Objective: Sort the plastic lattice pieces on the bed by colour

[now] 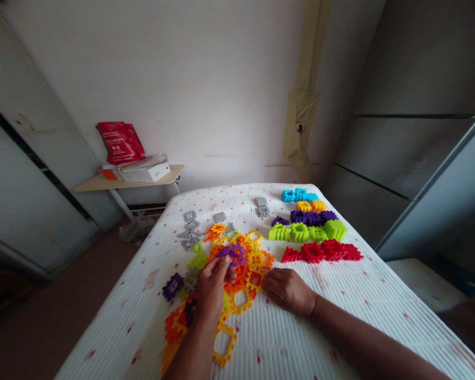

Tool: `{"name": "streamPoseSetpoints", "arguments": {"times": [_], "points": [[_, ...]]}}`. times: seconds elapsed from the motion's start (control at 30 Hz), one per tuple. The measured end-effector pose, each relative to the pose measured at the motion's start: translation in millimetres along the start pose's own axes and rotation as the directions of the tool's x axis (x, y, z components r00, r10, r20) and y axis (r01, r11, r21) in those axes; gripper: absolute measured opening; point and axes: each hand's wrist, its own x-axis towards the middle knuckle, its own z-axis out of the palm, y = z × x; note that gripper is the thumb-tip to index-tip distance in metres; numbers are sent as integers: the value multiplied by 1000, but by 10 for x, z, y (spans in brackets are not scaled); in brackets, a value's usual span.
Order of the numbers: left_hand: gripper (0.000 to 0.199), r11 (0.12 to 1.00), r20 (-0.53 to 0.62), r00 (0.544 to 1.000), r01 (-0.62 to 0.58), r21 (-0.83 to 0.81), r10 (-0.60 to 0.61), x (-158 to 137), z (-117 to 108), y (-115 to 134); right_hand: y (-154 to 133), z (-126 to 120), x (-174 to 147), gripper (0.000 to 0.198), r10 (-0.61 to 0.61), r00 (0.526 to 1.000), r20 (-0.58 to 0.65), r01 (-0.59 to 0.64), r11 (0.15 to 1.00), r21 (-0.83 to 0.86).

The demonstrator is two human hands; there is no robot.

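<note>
Left forearm (193,343) and right forearm (364,332) came in from the near edge over a ribbed white cover (309,343) with red specks. Left hand (211,277): thumb and forefinger pinching a purple interlocking tile (237,252) at its near-left edge; tile sat over the middle of a loose heap of orange and yellow tiles (239,274). Right hand (287,290): down on the cover at the heap's right edge, fingers curled beside a yellow frame; couldn't tell whether they gripped anything. Open yellow square frame (234,342) lay at the heap's near end; dark purple window tile (173,286) at its left. Sorted rows on the right, near to far: red tiles (320,252), lime green tiles (316,231), dark purple tiles (311,217), yellow-orange tiles (311,206), blue tiles (300,195). Grey tiles (190,229) lay far left of the heap, a grey pair (262,207) farther right. Far left: side table (174,174) with a red bag (121,142) and white box (156,171).
</note>
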Motion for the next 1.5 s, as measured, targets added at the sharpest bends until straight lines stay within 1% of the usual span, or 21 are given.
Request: {"name": "streamPoseSetpoints", "arguments": {"times": [0.2, 0.33, 0.4, 0.47, 0.53, 0.63, 0.73, 0.9, 1.0, 1.1, 1.2, 1.27, 1.33, 1.37, 1.43, 1.47, 1.5], "points": [[34, 994, 32, 999, -34, 105, 30, -43, 3, 45, 4, -6, -15, 21, 4, 1000, -25, -3, 999, 36], [36, 969, 65, 997, -64, 240, 49, -65, 15, 42, 9, -100, -4, 16, 77, 993, -93, -63, 988, 143], [37, 958, 84, 995, -68, 279, 46, -73, 33, 30, 3, -167, 36, 21, 143, 979, -148, -114, 976, 187], [39, 956, 95, 995, -57, 287, 31, -85, 57, 26, -13, -228, 102, 32, 202, 959, -201, -157, 963, 219], [41, 956, 109, 994, -52, 290, 21, -102, 79, 31, -38, -271, 180, 42, 229, 948, -220, -177, 957, 230], [42, 946, 121, 992, -68, 316, 31, -129, 95, 33, -85, -293, 284, 47, 202, 957, -210, -157, 965, 211], [41, 935, 124, 992, -79, 347, 38, -148, 99, 17, -121, -286, 345, 44, 159, 967, -198, -124, 976, 177], [41, 925, 169, 983, -128, 359, 71, -169, 122, 13, -134, -323, 397, 37, 121, 977, -177, -105, 989, 100], [42, 938, 164, 985, -114, 327, 63, -191, 139, 32, -148, -346, 415, 34, 119, 980, -159, -111, 992, 62], [43, 951, 163, 986, -79, 299, 31, -217, 156, 49, -183, -330, 415, 33, 125, 981, -146, -120, 992, 40], [44, 958, 176, 984, -69, 277, 20, -225, 160, 53, -146, -380, 414, 34, 122, 980, -155, -110, 990, 84], [43, 963, 167, 985, -80, 256, 37, -213, 145, 45, 11, -523, 428, 36, 115, 979, -167, -98, 989, 111], [44, 971, 144, 988, -81, 225, 49, -189, 119, 29, 317, -753, 455, 38, 144, 973, -181, -129, 987, 92], [45, 974, 133, 990, -75, 213, 47, -176, 104, 20, 520, -882, 470, 41, 187, 963, -195, -176, 982, 71], [45, 977, 118, 992, -63, 204, 40, -156, 82, 5, 979, -1115, 492, 45, 320, 931, -175, -329, 944, -21], [44, 977, 111, 993, -58, 205, 36, -151, 76, 1, 1211, -1200, 495, 49, 391, 912, -124, -403, 911, -90], [44, 977, 109, 994, -52, 208, 30, -149, 75, 1, 1428, -1258, 492, 52, 465, 883, -61, -469, 870, -151]]}}
